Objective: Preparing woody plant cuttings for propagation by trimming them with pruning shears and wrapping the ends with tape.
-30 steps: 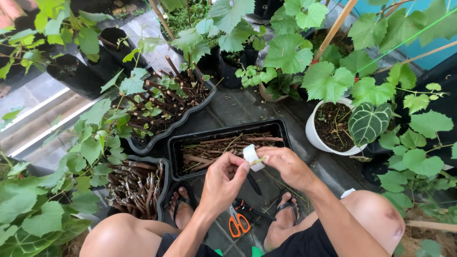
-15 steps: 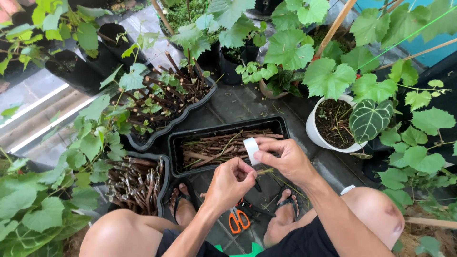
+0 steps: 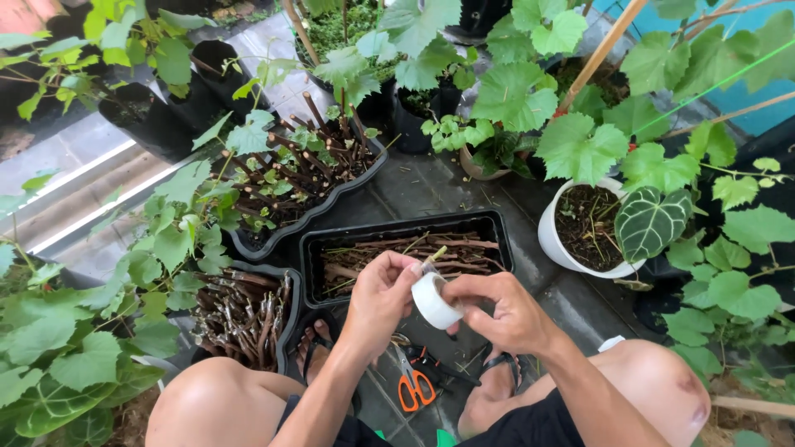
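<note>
White tape roll (image 3: 434,301), small, round, pinched between both hands.

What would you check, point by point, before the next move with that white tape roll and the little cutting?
1. White tape roll held firm in right hand: ok.
2. Left hand pinching at the roll's top edge: ok.
3. Cutting upright between the fingertips: ok; how much is wrapped, cannot tell.
4. Tape's loose end free: cannot tell, too small.
5. Orange-handled scissors close by on the ground between the feet: ok.
6. Black tray of cut sticks right ahead of the hands: ok.
</note>
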